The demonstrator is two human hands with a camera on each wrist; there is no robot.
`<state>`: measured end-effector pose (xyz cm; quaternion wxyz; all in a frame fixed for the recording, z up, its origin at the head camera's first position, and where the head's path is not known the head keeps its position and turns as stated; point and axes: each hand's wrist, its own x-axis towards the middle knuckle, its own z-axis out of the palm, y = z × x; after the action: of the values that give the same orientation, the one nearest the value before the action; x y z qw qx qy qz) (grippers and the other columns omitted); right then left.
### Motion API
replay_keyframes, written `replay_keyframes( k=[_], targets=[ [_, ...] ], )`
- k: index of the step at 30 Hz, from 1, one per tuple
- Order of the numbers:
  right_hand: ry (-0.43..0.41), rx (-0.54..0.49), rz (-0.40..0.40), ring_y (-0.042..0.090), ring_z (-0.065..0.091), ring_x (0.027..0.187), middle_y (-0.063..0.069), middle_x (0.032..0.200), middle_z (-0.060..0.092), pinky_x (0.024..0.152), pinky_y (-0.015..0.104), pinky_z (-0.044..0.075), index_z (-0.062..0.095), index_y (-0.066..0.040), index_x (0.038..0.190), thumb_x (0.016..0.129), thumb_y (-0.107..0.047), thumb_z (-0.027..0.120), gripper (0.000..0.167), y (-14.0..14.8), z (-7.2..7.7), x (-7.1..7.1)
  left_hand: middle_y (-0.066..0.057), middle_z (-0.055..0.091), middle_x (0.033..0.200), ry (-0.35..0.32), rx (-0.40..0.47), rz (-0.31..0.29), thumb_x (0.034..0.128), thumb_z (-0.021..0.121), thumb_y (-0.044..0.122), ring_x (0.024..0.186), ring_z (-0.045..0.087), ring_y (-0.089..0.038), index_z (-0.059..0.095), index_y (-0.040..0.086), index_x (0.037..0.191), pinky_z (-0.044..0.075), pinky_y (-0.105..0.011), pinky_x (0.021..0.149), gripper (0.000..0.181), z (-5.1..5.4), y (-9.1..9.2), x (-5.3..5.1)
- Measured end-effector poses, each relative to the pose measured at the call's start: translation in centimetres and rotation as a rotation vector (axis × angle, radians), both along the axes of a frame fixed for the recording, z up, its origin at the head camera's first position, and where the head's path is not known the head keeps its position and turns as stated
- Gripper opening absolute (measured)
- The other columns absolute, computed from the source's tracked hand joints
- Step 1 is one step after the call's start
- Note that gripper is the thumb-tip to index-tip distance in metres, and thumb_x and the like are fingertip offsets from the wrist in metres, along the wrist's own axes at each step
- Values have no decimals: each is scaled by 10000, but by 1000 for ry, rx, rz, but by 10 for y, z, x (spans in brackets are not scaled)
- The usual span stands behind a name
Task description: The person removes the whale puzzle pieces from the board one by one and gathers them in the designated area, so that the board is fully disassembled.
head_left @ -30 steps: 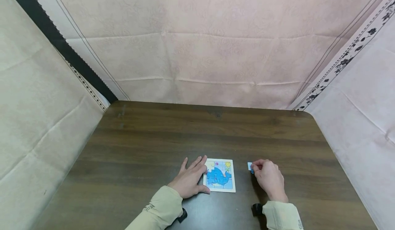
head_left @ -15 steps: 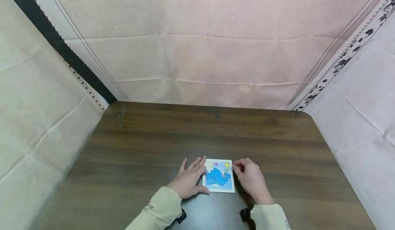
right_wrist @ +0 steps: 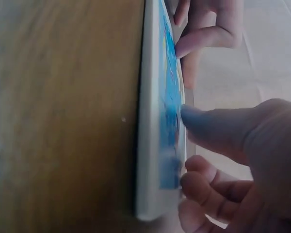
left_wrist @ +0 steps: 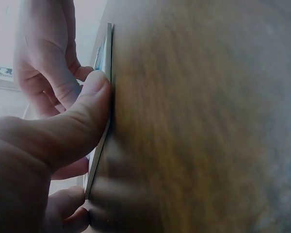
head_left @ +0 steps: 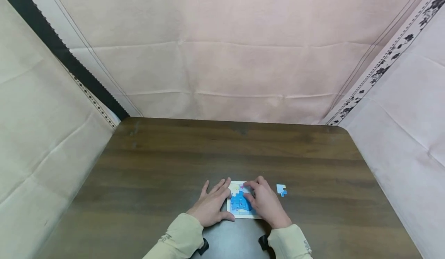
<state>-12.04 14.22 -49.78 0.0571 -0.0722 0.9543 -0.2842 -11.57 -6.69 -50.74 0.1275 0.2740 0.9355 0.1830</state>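
A white-framed puzzle with a blue whale picture [head_left: 240, 202] lies flat on the brown table. My left hand [head_left: 210, 207] rests along its left edge with fingers spread, its thumb at the near left corner; in the left wrist view the thumb [left_wrist: 94, 87] lies against the board's side. Over the right part of the picture is my right hand [head_left: 267, 202], thumb and forefinger bent and touching the surface, also seen in the right wrist view [right_wrist: 233, 145]. No piece shows between those fingers. One loose light-blue piece [head_left: 281, 189] lies on the table right of the board.
The brown wooden table [head_left: 167, 162] extends around the board. Pale cloth [head_left: 222, 66] hangs behind its far edge and on both sides. Black bands are at both wrists.
My right hand has moved left from the loose piece, past the board's right edge, onto the picture. The loose piece is uncovered on the table. My left hand has stayed at the board.
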Motion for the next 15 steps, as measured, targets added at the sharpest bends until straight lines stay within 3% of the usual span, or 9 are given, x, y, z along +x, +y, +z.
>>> replay_keyframes(
  k=[9, 15],
  targets=[
    [-13, 56, 14, 163, 548, 796, 23, 943, 517, 824, 357, 559, 693, -125, 1156, 840, -207, 775, 336, -2, 8, -1, -21, 191, 1608, 17, -9, -4, 803, 631, 655, 1473, 170, -224, 551, 240, 1083, 74, -676, 1098, 507, 0, 1, 0],
    [-17, 80, 39, 184, 586, 791, 46, 939, 548, 821, 391, 560, 711, -90, 1088, 827, -184, 785, 288, -6, 11, -4, -17, 195, 1607, -2, -20, 13, 799, 642, 648, 1473, 173, -223, 560, 238, 1093, 65, -668, 1104, 512, 0, 0, 2]
  ],
)
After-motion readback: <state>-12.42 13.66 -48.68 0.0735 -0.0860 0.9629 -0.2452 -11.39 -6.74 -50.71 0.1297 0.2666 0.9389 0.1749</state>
